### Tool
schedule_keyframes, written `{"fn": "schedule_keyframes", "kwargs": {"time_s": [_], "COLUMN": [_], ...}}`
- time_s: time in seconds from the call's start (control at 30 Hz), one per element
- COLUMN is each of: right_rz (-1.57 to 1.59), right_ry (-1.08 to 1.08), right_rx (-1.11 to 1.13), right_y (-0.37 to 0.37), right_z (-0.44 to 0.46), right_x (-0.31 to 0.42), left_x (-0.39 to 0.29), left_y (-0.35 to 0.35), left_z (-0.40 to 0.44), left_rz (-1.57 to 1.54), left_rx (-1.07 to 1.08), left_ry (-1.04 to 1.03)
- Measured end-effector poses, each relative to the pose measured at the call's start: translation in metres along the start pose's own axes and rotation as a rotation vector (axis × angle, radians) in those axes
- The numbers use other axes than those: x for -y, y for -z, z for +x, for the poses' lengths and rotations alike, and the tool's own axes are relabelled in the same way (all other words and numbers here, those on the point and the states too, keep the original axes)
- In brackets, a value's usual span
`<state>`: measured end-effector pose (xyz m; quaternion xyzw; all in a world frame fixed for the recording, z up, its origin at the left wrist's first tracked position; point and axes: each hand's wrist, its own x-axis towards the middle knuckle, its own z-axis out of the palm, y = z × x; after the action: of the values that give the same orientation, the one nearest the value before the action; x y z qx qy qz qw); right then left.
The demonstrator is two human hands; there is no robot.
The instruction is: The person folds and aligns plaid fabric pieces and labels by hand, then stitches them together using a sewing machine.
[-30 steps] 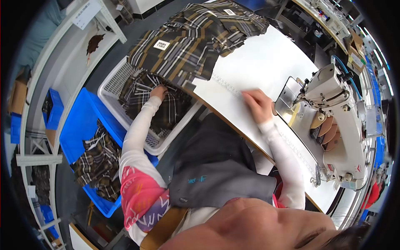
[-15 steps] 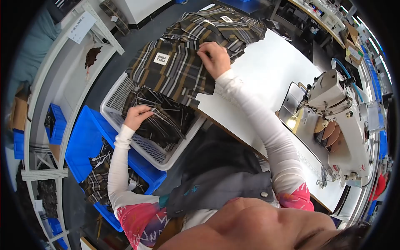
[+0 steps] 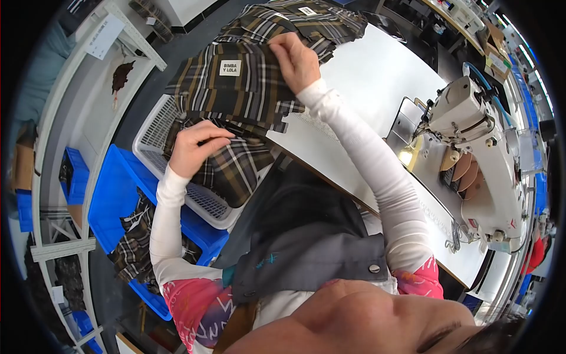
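Note:
Above the white basket (image 3: 209, 207), my left hand (image 3: 194, 146) pinches a plaid fabric piece (image 3: 236, 166) by its upper part, and the piece hangs down over the basket. My right hand (image 3: 296, 64) has its fingers pressed together at the right edge of a labelled plaid panel (image 3: 250, 85). That panel lies on the pile at the far left end of the white table (image 3: 377, 74). A white label (image 3: 230, 68) reading "BIMBA Y LOLA" faces up on it.
The white sewing machine (image 3: 471, 118) stands at the right of the table. A blue bin (image 3: 112, 200) with plaid pieces is left of the basket. White shelving (image 3: 65, 251) runs along the far left, with a small blue box (image 3: 75, 177) on it.
My right hand has gone from the bare tabletop to the labelled panel. My left hand has come up out of the basket, lifting a plaid piece.

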<state>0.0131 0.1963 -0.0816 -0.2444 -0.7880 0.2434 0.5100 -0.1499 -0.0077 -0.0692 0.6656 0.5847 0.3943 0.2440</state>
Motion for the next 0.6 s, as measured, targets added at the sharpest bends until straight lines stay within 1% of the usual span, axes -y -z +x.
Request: {"fn": "schedule_keyframes", "kwargs": {"time_s": [0.07,0.17,0.2,0.27,0.3,0.33,0.4,0.43,0.53,0.57,0.6], "right_rz": [0.157,0.357,0.374,0.404,0.412,0.397,0.504,0.344,0.279,0.163,0.121], "right_ry": [0.093,-0.028,-0.03,-0.029,-0.117,-0.173,-0.23,-0.242,-0.243,-0.293,-0.291], "right_rx": [0.076,0.348,0.396,0.485,0.541,0.522,0.435,0.408,0.238,0.247,0.197], "right_y": [0.023,0.071,0.088,0.123,0.142,0.158,0.183,0.199,0.229,0.242,0.25], "right_z": [-0.014,-0.038,-0.042,-0.046,-0.046,-0.048,-0.06,-0.065,-0.082,-0.085,-0.092], "right_x": [0.045,0.082,0.09,0.104,0.11,0.115,0.111,0.113,0.11,0.117,0.119], "left_x": [-0.035,-0.083,-0.087,-0.088,-0.09,-0.102,-0.11,-0.116,-0.133,-0.139,-0.145], "left_y": [-0.006,-0.01,-0.011,-0.015,-0.02,-0.03,-0.06,-0.077,-0.116,-0.124,-0.132], "left_z": [-0.002,0.015,0.023,0.044,0.053,0.058,0.068,0.07,0.073,0.073,0.072], "left_rz": [0.081,0.361,0.249,0.022,-0.059,-0.174,-0.405,-0.476,-0.563,-0.56,-0.509], "left_rx": [-0.081,-0.244,-0.178,0.094,0.202,0.261,0.32,0.288,0.176,0.178,0.139], "left_ry": [-0.098,-0.376,-0.392,-0.411,-0.41,-0.289,-0.251,-0.28,-0.254,-0.24,-0.266]}}
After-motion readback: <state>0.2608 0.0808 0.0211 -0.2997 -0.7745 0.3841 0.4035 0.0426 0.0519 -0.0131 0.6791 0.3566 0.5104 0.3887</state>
